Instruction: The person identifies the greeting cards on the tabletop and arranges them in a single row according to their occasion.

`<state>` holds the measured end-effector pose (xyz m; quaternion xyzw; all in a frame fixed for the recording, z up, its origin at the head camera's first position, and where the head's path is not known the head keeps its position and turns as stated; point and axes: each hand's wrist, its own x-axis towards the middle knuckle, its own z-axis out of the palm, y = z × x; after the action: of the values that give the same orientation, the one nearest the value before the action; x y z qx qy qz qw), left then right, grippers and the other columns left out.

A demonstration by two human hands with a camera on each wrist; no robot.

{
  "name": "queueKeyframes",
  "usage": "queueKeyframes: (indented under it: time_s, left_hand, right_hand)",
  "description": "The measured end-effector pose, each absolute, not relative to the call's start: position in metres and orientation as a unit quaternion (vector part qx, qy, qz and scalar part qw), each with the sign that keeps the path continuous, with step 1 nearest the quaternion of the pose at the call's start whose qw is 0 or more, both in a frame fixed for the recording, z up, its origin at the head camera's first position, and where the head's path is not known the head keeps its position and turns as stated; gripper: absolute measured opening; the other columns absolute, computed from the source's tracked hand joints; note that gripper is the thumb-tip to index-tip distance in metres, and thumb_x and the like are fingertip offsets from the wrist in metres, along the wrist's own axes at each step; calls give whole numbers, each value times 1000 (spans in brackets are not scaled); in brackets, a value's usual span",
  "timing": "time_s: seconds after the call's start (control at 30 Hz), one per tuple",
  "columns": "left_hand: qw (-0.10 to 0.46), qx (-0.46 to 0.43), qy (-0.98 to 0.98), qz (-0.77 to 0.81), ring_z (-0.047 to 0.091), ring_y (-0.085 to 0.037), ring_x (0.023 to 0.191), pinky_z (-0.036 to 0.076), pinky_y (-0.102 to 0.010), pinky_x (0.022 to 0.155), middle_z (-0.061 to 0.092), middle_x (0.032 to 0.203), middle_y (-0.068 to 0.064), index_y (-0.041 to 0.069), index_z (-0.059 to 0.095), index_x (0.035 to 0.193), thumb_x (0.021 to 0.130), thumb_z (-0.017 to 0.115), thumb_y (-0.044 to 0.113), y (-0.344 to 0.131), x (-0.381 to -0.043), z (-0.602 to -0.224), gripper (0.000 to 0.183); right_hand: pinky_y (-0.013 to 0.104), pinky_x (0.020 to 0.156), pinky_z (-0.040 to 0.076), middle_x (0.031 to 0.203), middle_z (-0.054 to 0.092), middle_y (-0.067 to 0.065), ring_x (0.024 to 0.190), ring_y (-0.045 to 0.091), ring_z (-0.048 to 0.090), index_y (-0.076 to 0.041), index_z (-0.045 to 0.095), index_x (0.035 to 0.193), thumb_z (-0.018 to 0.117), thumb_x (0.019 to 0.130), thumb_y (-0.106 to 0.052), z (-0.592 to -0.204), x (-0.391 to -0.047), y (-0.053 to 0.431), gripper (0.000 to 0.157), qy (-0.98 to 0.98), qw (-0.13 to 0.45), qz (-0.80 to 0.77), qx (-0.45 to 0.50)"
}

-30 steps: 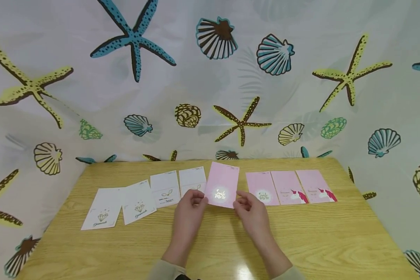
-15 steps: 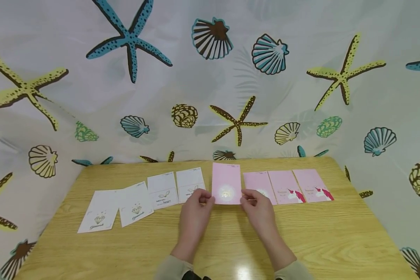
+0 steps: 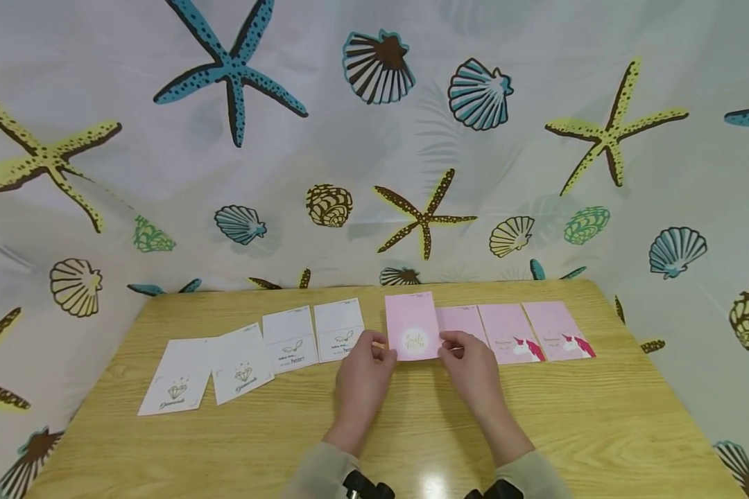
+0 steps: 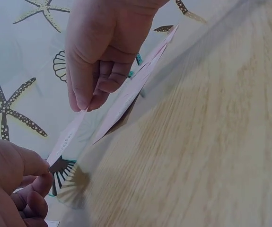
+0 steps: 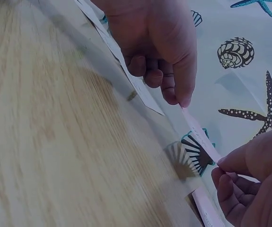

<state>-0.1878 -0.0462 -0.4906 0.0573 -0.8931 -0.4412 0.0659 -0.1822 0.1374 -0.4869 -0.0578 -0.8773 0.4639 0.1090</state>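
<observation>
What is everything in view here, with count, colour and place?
Table: 1, light wood, lower view
Backdrop: 1, white with printed starfish and shells, behind the table
Diamond cards: 2, white, far left
Wing cards: 2, white, left of centre
Held card: 1, pink, centre
Partly hidden card: 1, pink, right of the held card
Unicorn cards: 2, pink, far right
Black devices: one by each wrist, bottom edge
Sleeves: 2, beige, bottom edge
Left hand: 1, bare, pinching the held card's left edge
Right hand: 1, bare, pinching its right edge
</observation>
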Motion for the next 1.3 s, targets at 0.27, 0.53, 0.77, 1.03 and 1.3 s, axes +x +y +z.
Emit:
queueKeyframes:
  time_s: [0.27, 0.53, 0.77, 1.03, 1.3]
  left_hand:
    - [61, 47, -906, -415, 59, -15, 69, 47, -36, 65, 71, 88, 5, 15, 73, 114, 101, 80, 18, -43, -193, -497, 15]
    - [52, 51, -909, -410, 59, -15, 69, 47, -36, 65, 71, 87, 6, 16, 74, 114, 102, 80, 20, -41, -195, -500, 15]
    - [48, 52, -914, -399, 59, -15, 70, 48, -37, 66, 70, 87, 7, 17, 73, 113, 102, 81, 20, -40, -195, -501, 14]
    - [46, 48, -920, -386, 57, -15, 69, 46, -36, 64, 68, 85, 6, 16, 74, 113, 101, 82, 20, -39, -195, -502, 15]
    - [41, 54, -924, -377, 59, -15, 70, 47, -36, 65, 69, 85, 6, 16, 74, 112, 100, 83, 20, -39, -196, -504, 15]
  right_hand:
    - [45, 87, 58, 103, 79, 6, 96, 24, 74, -6, 83, 115, 77, 99, -5, -494, -182, 141, 17, -900, 81, 424, -56]
    - [48, 90, 57, 105, 75, 7, 98, 25, 71, -5, 84, 115, 79, 95, -3, -505, -182, 145, 20, -917, 96, 387, 3]
    - [47, 90, 54, 109, 71, 7, 100, 25, 66, -5, 84, 118, 79, 96, -3, -508, -181, 149, 23, -927, 97, 361, 33]
    - [47, 90, 53, 110, 71, 6, 101, 24, 63, -5, 83, 120, 79, 97, -3, -511, -179, 151, 23, -928, 94, 359, 42]
    - [47, 92, 52, 112, 70, 5, 103, 24, 62, -6, 83, 121, 79, 98, -5, -514, -178, 152, 23, -928, 87, 360, 38]
